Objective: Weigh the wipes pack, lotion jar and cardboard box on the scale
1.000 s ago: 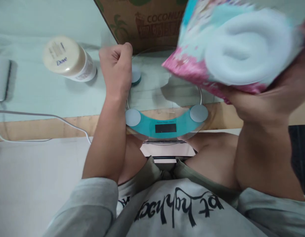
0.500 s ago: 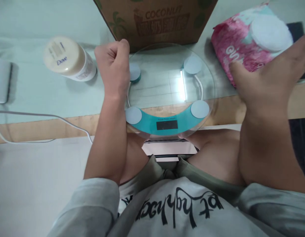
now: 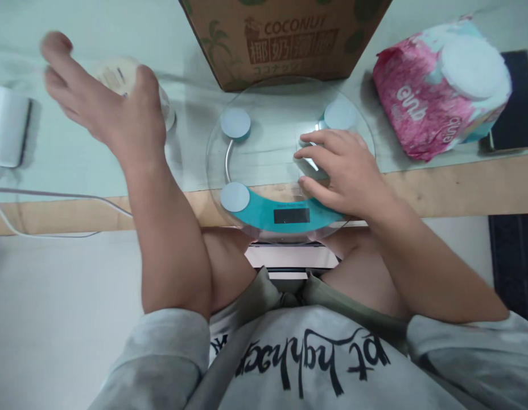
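A round glass bathroom scale [image 3: 270, 154] lies at the table edge, with a teal band and a dark, blank display along its near side. Over its right half is my right hand [image 3: 343, 168], fingers spread and holding nothing; whether it touches the glass I cannot tell. My left hand [image 3: 114, 111] is raised at the left, open, thumb and fingers apart. It hides much of a white Dove jar [image 3: 119, 74] with a cream lid, which stands behind it. I cannot see the hand touching the jar.
A brown coconut carton [image 3: 289, 45] stands just behind the scale. To the right, a pink pack of wipes [image 3: 434, 102] rests partly over a dark flat object [image 3: 515, 108]. At the far left are a white device [image 3: 8, 125] and a cable [image 3: 67, 195] along the table's wooden edge [image 3: 452, 185].
My left hand has opened from a fist and moved left over the jar. My right hand has come left from the wipes to above the scale. The view has shifted slightly.
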`<state>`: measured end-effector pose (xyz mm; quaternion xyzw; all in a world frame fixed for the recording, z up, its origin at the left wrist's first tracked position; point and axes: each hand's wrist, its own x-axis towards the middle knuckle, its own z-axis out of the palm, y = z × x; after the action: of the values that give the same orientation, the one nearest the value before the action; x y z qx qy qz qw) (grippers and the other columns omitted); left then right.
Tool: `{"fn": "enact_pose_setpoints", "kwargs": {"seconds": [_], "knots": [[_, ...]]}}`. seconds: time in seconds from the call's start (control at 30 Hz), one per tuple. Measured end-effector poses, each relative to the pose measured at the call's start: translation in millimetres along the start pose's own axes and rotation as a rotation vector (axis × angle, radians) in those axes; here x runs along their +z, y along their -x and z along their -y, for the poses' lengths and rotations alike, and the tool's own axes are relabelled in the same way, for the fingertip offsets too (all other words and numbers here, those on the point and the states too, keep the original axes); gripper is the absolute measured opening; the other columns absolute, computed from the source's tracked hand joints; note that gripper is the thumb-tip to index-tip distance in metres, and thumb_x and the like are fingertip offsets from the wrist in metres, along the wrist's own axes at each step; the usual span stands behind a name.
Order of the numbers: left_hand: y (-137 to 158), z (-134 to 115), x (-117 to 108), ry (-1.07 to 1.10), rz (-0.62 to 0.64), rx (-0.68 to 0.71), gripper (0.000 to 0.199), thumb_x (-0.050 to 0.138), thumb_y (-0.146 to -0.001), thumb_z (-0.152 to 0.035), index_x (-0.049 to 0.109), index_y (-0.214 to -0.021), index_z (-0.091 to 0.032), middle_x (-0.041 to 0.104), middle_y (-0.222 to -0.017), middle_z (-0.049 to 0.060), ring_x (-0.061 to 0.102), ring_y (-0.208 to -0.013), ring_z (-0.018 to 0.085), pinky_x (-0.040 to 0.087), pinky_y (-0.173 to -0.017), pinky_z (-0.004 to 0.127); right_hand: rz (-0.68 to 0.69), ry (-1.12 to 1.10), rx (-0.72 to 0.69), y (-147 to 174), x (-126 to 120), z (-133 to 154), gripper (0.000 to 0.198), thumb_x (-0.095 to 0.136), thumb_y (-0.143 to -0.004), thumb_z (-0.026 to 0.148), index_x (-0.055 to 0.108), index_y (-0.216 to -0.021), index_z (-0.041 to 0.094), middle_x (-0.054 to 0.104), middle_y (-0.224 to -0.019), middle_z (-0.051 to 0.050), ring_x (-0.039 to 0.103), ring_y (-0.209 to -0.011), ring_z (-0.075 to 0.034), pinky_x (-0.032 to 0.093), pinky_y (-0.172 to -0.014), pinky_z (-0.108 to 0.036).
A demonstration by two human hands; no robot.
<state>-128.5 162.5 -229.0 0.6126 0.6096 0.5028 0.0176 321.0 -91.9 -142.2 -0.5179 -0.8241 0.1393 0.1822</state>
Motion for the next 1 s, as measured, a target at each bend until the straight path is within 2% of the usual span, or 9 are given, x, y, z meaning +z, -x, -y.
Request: {"fn": "enact_pose_setpoints", "kwargs": {"seconds": [0.1, 0.2, 0.4, 0.5, 0.57, 0.63, 0.73, 0.87, 1.0], "knots": [[1, -4, 18, -0.150, -0.070, -0.262, 0.113, 0.094, -0.074, 0.000, 0.028, -0.162, -0.028, 0.039, -0.168, 0.011, 0.036, -0.165, 0.035, 0.016, -0.159, 0.066, 0.002, 0.000, -0.007, 0, -3, -1, 0.049, 0.051, -0.117, 0.049, 0.076, -0.152, 0.026, 0.065, -0.171, -0.012, 0.064, -0.161, -0.035, 0.056, -0.137, -0.061], [0, -17, 26, -0.162, -0.164, -0.294, 0.127, 0.092, -0.057, 0.007, 0.026, -0.159, -0.026, 0.031, -0.175, 0.014, 0.028, -0.166, 0.036, 0.017, -0.158, 0.063, -0.006, -0.014, -0.004, -1, -2, -1, 0.050, 0.051, -0.117, 0.051, 0.077, -0.152, 0.026, 0.066, -0.170, -0.012, 0.065, -0.161, -0.034, 0.056, -0.137, -0.061], [4, -23, 27, -0.137, -0.282, -0.232, 0.111, 0.091, -0.046, 0.000, 0.033, -0.136, -0.030, 0.039, -0.152, 0.005, 0.041, -0.124, 0.022, 0.044, -0.138, 0.055, 0.028, -0.092, 0.017, -3, 0, -2, 0.054, 0.055, -0.113, 0.056, 0.077, -0.152, 0.026, 0.064, -0.173, -0.013, 0.064, -0.162, -0.038, 0.054, -0.140, -0.068], [7, -37, 15, -0.061, -0.337, 0.015, 0.111, 0.106, -0.055, -0.034, 0.038, -0.142, -0.032, 0.043, -0.152, -0.001, 0.046, -0.120, 0.019, 0.056, -0.116, 0.042, 0.008, -0.126, 0.044, -4, 1, -1, 0.056, 0.058, -0.110, 0.055, 0.076, -0.154, 0.025, 0.066, -0.170, -0.014, 0.064, -0.161, -0.039, 0.053, -0.141, -0.069], [12, -66, -2, 0.098, -0.196, 0.378, 0.112, 0.101, -0.069, -0.071, 0.044, -0.158, -0.035, 0.052, -0.149, -0.003, 0.054, -0.117, 0.018, 0.061, -0.095, 0.038, -0.055, -0.208, 0.077, -4, 2, -2, 0.063, 0.062, -0.105, 0.051, 0.070, -0.161, 0.024, 0.065, -0.170, -0.015, 0.064, -0.161, -0.038, 0.054, -0.142, -0.068], [24, -110, -18, 0.305, 0.141, 0.614, 0.116, 0.086, -0.083, -0.096, 0.044, -0.172, -0.034, 0.058, -0.158, -0.004, 0.064, -0.118, 0.018, 0.065, -0.092, 0.035, -0.141, -0.325, 0.105, -3, 4, -6, 0.074, 0.065, -0.100, 0.050, 0.060, -0.169, 0.024, 0.061, -0.173, -0.015, 0.061, -0.165, -0.036, 0.054, -0.145, -0.064], [50, -182, -24, 0.487, 0.437, 0.605, 0.088, 0.071, -0.106, -0.089, 0.049, -0.173, -0.035, 0.057, -0.171, -0.001, 0.071, -0.138, 0.022, 0.065, -0.123, 0.038, -0.252, -0.490, 0.154, -1, 9, -14, 0.080, 0.058, -0.105, 0.066, 0.046, -0.175, 0.029, 0.054, -0.181, -0.013, 0.057, -0.172, -0.032, 0.057, -0.146, -0.060], [87, -245, -13, 0.694, 0.708, 0.605, 0.123, 0.096, -0.076, -0.095, 0.048, -0.172, -0.034, 0.062, -0.170, 0.012, 0.072, -0.146, 0.033, 0.065, -0.129, 0.047, -0.346, -0.648, 0.220, -3, 14, -20, 0.085, 0.037, -0.111, 0.092, 0.039, -0.173, 0.034, 0.055, -0.181, -0.011, 0.060, -0.171, -0.028, 0.059, -0.145, -0.055], [105, -267, -21, 0.574, 0.914, 0.438, 0.099, 0.094, -0.085, -0.071, 0.050, -0.168, -0.041, 0.066, -0.164, 0.012, 0.072, -0.149, 0.035, 0.063, -0.127, 0.051, -0.312, -0.698, 0.263, -7, 9, -15, 0.098, 0.027, -0.104, 0.105, 0.039, -0.173, 0.035, 0.053, -0.183, -0.010, 0.057, -0.173, -0.028, 0.054, -0.151, -0.053]]}}
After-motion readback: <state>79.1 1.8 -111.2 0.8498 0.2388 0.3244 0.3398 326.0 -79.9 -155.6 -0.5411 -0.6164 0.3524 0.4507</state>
